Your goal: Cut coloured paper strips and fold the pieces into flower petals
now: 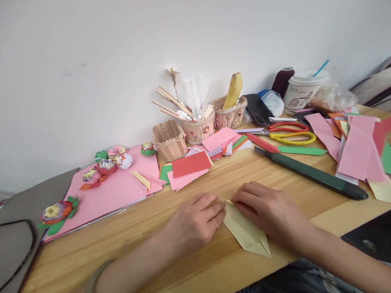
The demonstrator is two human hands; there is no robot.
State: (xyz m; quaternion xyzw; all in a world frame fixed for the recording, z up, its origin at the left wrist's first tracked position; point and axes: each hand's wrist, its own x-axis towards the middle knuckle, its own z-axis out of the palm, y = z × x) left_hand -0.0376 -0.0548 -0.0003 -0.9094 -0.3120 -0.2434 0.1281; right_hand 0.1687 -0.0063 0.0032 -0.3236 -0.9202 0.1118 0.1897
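Observation:
A pale yellow folded paper [247, 231] lies on the wooden table [176, 274] near its front edge, its lower corner creased into a point. My left hand [199, 218] rests at the paper's upper left edge with fingers curled together. Across from it, my right hand [270, 206] presses the upper right edge, fingers bent and closed on the sheet. The fingertips of both hands meet near the far end of the paper and partly hide it.
A dark green utility knife [318, 175] and yellow-and-red scissors [293, 137] lie to the right, beside loose paper strips [356, 147]. Small wooden baskets [170, 141] line the wall. Folded paper flowers [106, 166] sit on pink sheets [119, 190] at left. A lidded cup [304, 90] stands behind.

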